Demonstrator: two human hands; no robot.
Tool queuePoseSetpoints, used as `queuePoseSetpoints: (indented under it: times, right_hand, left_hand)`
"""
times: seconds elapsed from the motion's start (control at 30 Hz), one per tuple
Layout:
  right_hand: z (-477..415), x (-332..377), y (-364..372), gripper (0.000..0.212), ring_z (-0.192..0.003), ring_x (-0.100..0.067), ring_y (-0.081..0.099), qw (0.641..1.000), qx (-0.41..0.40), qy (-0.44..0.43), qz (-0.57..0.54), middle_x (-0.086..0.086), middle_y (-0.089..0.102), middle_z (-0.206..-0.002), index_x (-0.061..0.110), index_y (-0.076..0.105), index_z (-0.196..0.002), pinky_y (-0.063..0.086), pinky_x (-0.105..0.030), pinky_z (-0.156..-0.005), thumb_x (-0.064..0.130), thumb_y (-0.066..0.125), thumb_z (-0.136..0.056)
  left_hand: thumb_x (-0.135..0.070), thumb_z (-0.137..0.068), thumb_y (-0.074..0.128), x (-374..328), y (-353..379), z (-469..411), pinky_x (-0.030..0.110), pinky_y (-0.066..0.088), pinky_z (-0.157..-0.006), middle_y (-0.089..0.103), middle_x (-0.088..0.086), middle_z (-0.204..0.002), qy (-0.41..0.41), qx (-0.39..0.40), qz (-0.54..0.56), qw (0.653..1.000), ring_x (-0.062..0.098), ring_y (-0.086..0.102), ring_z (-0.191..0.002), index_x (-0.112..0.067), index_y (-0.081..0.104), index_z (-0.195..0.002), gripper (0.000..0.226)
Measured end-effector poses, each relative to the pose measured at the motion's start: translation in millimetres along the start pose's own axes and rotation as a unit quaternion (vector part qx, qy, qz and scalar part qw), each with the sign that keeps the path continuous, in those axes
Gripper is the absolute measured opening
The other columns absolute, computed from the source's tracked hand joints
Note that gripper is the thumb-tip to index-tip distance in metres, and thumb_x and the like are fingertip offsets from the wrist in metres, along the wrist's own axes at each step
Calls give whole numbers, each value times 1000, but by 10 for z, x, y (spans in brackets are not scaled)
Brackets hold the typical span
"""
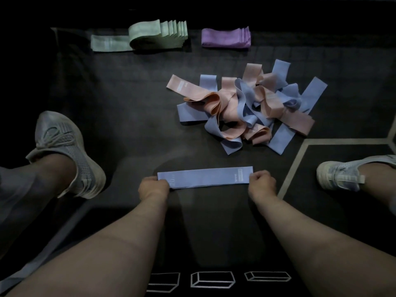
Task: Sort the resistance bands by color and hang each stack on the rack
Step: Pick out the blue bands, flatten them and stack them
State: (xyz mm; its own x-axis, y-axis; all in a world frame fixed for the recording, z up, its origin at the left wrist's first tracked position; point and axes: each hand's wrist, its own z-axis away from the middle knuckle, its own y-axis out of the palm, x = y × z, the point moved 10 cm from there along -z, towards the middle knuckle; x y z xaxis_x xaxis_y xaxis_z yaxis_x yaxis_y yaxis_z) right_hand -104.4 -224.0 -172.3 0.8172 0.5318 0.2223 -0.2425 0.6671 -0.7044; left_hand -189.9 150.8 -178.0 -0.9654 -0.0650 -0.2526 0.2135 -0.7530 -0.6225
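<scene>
Both hands grip one blue band [205, 177], which lies flat and stretched crosswise on the dark floor mat [128, 103] right in front of the person. The left hand [153, 187] has its fingers curled over the band's 9 o'clock end. The right hand [261, 183] is curled over the 3 o'clock end, next to a pale printed label.

At about 1 o'clock from this band, near but apart from it, is a loose pile [246, 108] of pink and blue bands, tangled and overlapping. Farther off, at 11 o'clock, is a green stack [158, 34], with its top band bulging into a loop and its layered edges showing on the right. A single green band [109, 43] lies flat against the stack's left end. At 12 o'clock, well beyond the pile, a purple stack [226, 37] lies neat and flat.

A grey shoe [66, 151] rests at 9 o'clock and a second shoe [340, 174] at 3 o'clock. A blue strip [27, 269] runs along the mat at 8 o'clock, partly hidden by the left forearm. White box outlines [212, 279] are printed on the mat at 6 o'clock.
</scene>
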Motion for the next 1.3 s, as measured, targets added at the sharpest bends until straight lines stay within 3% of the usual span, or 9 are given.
queuePoseSetpoints:
  times: [0.33,0.47,0.57,0.77,0.87,0.97,1.1,1.2,1.3]
  right_hand:
    - [-48,220,-214,10,-84,-15,52,995,-8,-78,-59,-7,57,-107,14,53,-101,39,-30,-68,22,49,-104]
    - [-206,226,-198,19,-112,-29,56,996,-6,-74,42,-14,54,-128,13,61,-110,47,-37,-94,27,53,-102]
    - [-232,347,-432,28,-137,-29,36,977,-83,-116,159,-7,34,-148,21,61,-126,32,-45,-114,29,52,-101]
    - [-378,434,-409,52,-155,-20,7,957,-8,-145,250,3,9,-168,19,29,-157,17,-43,-121,21,38,-105]
    - [-287,544,-561,56,-153,-21,16,956,-41,-160,242,2,14,-168,18,25,-158,23,-43,-118,16,40,-104]
    - [-113,775,-963,41,-133,-30,45,954,-145,-214,149,-5,40,-152,14,49,-141,34,-42,-105,17,51,-101]
    - [92,1181,-1758,20,-112,-31,61,947,-198,-252,-32,-14,63,-124,9,68,-115,48,-39,-96,12,61,-96]
    - [363,1504,-2421,19,-102,-23,59,931,-228,-268,-103,-9,62,-116,11,61,-117,46,-33,-82,10,55,-99]
    - [707,1874,-2912,29,-113,-33,56,914,-237,-322,-75,-17,54,-129,10,57,-125,43,-35,-91,7,49,-97]
  left_hand:
    - [-19,-90,72,-415,-90,71,26,42,-80,67,7,-98,88,-31,79,993,20,59,-89,-10,68,-99,14]
    - [-21,-88,73,-508,37,-31,33,49,-93,71,11,-110,106,-4,-6,994,30,65,-104,-9,70,-106,22]
    - [-20,-87,73,-454,14,-58,37,48,-100,67,13,-121,81,-10,-15,997,33,63,-112,-9,66,-116,32]
    - [-28,-88,67,-473,-121,64,44,35,-112,38,19,-146,91,-62,-95,989,40,37,-134,-12,55,-135,51]
    - [-28,-86,67,-606,-175,228,46,30,-114,35,17,-148,118,-85,-119,982,39,34,-135,-14,53,-135,53]
    - [-25,-86,64,-883,-203,491,45,24,-115,34,15,-149,180,-88,-99,975,38,32,-137,-14,53,-135,52]
    - [-27,-89,62,-1357,-245,924,45,25,-115,35,14,-149,253,-55,-75,963,36,34,-137,-16,50,-138,51]
    - [-29,-91,60,-1722,-324,1291,46,32,-115,43,12,-145,305,-21,-54,951,33,41,-134,-19,52,-137,48]
    - [-31,-85,61,-2022,-411,1735,47,46,-104,61,7,-126,354,54,26,933,29,58,-117,-23,60,-123,39]
